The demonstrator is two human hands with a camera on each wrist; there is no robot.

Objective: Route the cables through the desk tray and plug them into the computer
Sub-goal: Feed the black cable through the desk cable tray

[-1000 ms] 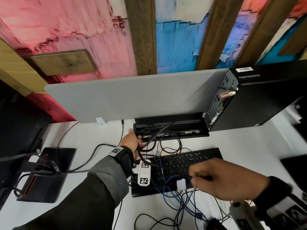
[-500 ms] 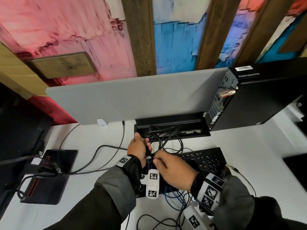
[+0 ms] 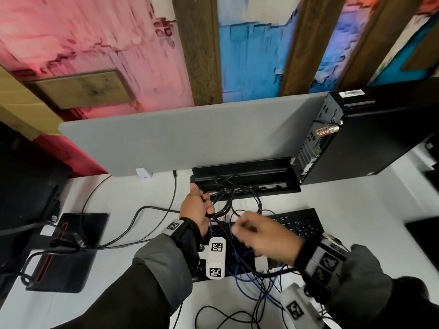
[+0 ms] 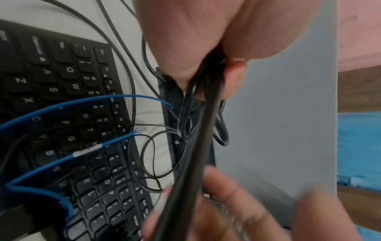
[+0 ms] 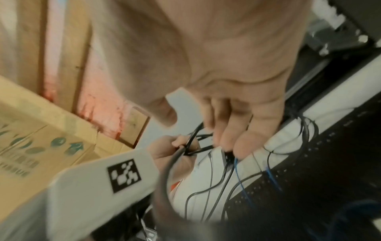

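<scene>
Left hand (image 3: 198,211) grips a bunch of black cables (image 3: 225,205) just in front of desk tray (image 3: 244,173); right hand (image 3: 263,236), fingers loosely curled, grips nothing clear. Nothing seems plugged into computer (image 3: 370,136) yet; routing only begun.

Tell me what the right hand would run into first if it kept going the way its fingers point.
Most likely the bundle of black cables that the left hand grips, just ahead of the right hand fingertips above the keyboard. Depth is unclear; a thin cable may already be touching them.
</scene>
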